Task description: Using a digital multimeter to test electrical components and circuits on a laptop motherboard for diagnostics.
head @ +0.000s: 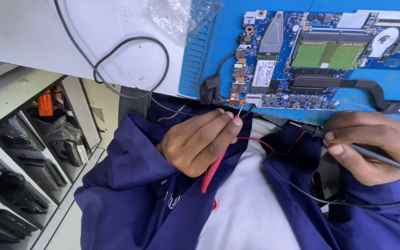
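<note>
Head view: red probe [215,167], centre frame, pinched in left hand [195,143], tip up toward circuit board [302,60] edge just above. Right hand [371,146] pinches black probe [371,155], lying sideways, farther from board. Blue mat [218,28] beneath.

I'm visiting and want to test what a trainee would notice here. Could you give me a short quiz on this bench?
1. True or false: the left hand holds the red probe, its metal tip near the lower edge of the circuit board.
2. What does the right hand hold? A) a screwdriver B) the black probe C) a plastic bag
3. What colour is the mat under the circuit board?

Key
1. True.
2. B; its lead loops down across the person's lap.
3. Blue.
</note>
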